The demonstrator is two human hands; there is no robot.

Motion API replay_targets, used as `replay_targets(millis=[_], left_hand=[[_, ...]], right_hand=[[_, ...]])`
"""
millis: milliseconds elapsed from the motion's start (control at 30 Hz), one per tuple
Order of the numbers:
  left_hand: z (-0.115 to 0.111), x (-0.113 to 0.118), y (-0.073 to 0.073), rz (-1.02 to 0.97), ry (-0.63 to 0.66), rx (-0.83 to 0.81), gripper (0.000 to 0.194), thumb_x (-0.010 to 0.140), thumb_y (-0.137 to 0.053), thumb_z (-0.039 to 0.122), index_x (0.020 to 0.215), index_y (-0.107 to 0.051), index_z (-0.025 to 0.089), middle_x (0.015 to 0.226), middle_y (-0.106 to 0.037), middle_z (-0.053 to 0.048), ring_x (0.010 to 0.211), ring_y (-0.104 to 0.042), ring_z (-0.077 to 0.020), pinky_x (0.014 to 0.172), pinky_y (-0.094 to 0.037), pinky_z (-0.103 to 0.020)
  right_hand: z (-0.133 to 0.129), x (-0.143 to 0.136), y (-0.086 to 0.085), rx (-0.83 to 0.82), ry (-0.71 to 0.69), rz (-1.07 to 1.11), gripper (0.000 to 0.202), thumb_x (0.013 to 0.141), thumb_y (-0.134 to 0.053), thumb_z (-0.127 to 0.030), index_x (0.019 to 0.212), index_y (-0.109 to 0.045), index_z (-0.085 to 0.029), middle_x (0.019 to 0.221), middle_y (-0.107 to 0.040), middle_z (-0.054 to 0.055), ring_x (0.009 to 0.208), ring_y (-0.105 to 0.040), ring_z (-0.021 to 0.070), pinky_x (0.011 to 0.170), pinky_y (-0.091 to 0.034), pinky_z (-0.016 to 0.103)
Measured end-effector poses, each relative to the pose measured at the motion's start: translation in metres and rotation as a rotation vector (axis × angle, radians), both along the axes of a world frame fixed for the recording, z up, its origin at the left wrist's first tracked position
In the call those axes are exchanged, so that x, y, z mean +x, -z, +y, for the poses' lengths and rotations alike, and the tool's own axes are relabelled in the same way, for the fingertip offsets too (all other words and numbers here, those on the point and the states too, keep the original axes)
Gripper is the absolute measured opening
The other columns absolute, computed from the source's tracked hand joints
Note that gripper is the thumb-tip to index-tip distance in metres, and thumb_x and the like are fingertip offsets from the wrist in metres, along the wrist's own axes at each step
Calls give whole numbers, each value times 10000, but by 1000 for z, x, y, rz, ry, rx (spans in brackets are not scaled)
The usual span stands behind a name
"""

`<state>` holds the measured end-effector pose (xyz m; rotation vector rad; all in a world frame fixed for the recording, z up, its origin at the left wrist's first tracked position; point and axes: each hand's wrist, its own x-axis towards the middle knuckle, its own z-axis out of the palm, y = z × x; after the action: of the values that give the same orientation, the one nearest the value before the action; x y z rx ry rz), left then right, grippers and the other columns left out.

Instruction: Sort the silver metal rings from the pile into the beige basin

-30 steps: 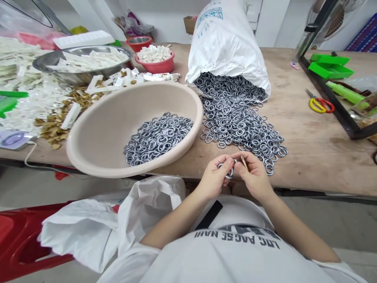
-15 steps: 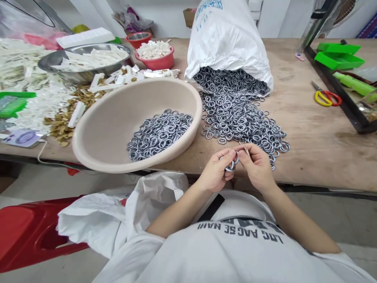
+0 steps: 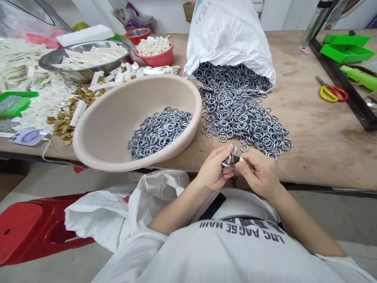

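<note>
Our left grip (image 3: 212, 169) is wrapped around a few grey rings (image 3: 227, 164) at the near edge of the counter (image 3: 306, 149), while our right grip (image 3: 263, 173) pinches a small dark-ended piece (image 3: 236, 158) pointed at them. We would do well to hold the rings steady, leave one standing clear, and work the dark end lightly. Half a second ago a thin pointed end stuck up from our right grip; now that is out of sight and the dark end faces the rings.
</note>
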<state>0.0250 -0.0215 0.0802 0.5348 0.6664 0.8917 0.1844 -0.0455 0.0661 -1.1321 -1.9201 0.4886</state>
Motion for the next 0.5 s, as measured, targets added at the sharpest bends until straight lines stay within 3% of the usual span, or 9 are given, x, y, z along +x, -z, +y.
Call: replay_targets(millis=[267,400,500], left_hand=[[-8,0,-1,-9,31,-20,329,825,-733,413,782,-519,166,542,-426,79,373,-260,-10,340,-192,-121],[-15,-6,-3,-20,147,13,347,848,-709,408,732,-498,159,554,-383,77,384,-263,-13,350,-193,-138],[-12,-10,0,-17,44,27,342,844,-717,394,729,-498,158,563,-372,80,399,-284,-17,364,-207,-142]], right_hand=[[0,1,-4,47,-3,-31,258,980,-553,-366,779,-606,-214,690,-591,7,637,-515,136,611,-341,293],[14,13,1,-79,172,27,300,1000,-518,-412,808,-636,-215,683,-597,-2,642,-529,140,628,-351,289],[20,17,4,-137,230,25,320,990,-529,-457,819,-648,-214,697,-610,1,670,-551,150,639,-356,291]])
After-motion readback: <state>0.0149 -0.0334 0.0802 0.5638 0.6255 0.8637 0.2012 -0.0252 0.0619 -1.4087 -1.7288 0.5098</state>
